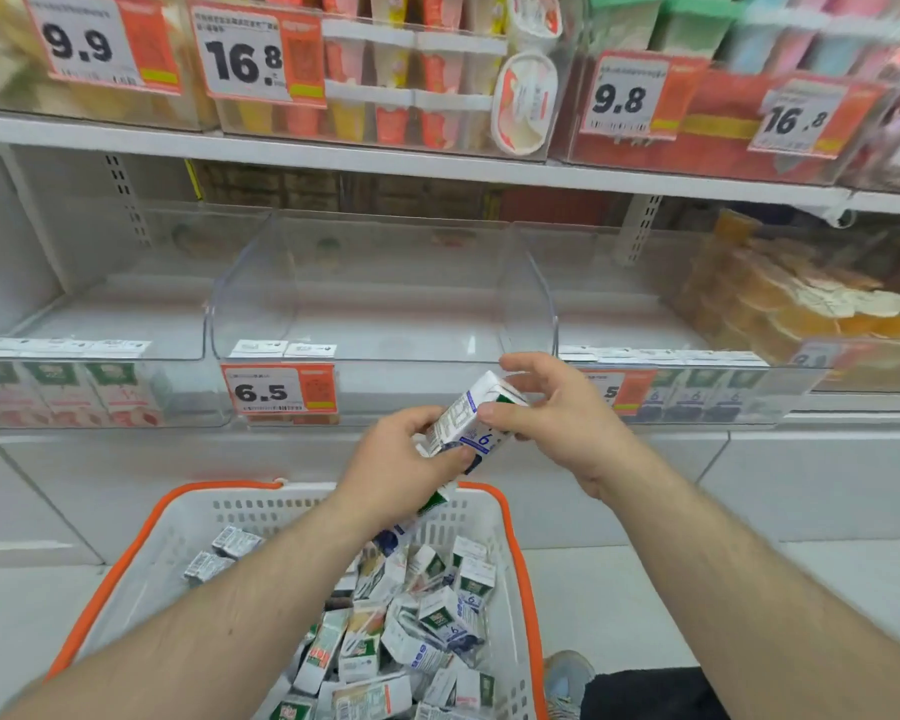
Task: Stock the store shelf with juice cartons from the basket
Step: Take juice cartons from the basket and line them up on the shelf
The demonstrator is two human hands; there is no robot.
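A small white, blue and green juice carton (pixel 471 420) is tilted in mid-air in front of the shelf. My left hand (pixel 401 459) grips its lower end, and a second carton shows under that hand. My right hand (pixel 557 413) pinches its top end with thumb and fingers. Below them a white basket with an orange rim (pixel 515 537) holds several loose juice cartons (pixel 427 621). Straight ahead, a clear plastic shelf bin (pixel 380 298) with a 6.5 price tag (pixel 279 389) holds no cartons.
The bin at the left holds a row of green and pink cartons (pixel 74 392); the bin at the right holds blue cartons (pixel 697 402). Orange packets (pixel 801 309) lie further right. The upper shelf (pixel 437 163) carries snack tubs. A shoe (pixel 567 672) stands by the basket.
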